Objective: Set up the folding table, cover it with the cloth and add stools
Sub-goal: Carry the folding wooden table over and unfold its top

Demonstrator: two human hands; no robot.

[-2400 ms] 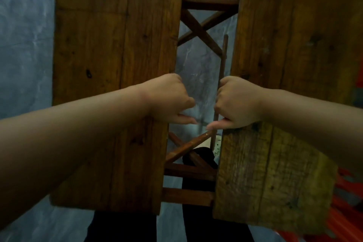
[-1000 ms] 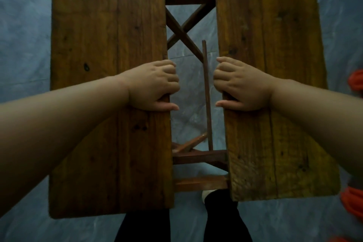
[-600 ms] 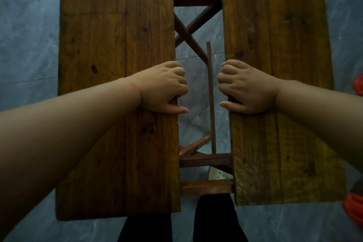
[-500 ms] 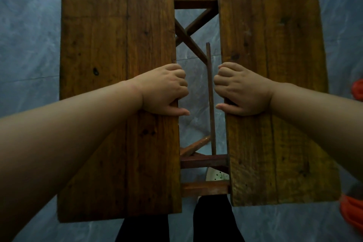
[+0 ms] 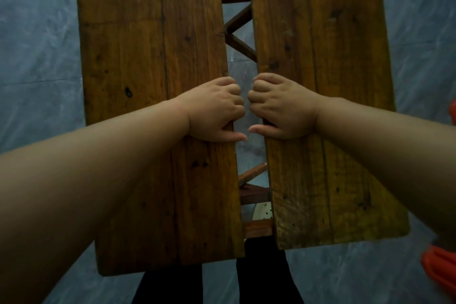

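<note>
The folding table stands below me as two brown wooden leaves with a narrow gap between them. My left hand (image 5: pixel 217 111) grips the inner edge of the left leaf (image 5: pixel 153 81), fingers curled into the gap. My right hand (image 5: pixel 281 106) grips the inner edge of the right leaf (image 5: pixel 320 57) the same way. The knuckles of both hands nearly touch. Through the gap I see the crossed wooden braces (image 5: pixel 238 32) and rails of the frame (image 5: pixel 256 195). No cloth is in view.
Grey marbled floor (image 5: pixel 37 57) surrounds the table. An orange-red object (image 5: pixel 441 266) sits at the lower right edge of view, with another bit at the right edge. My dark-trousered legs (image 5: pixel 261 276) stand at the table's near end.
The two leaves have come closer together, narrowing the gap. My hands moved toward each other with them, and the thin upright rod seen in the gap is hidden now.
</note>
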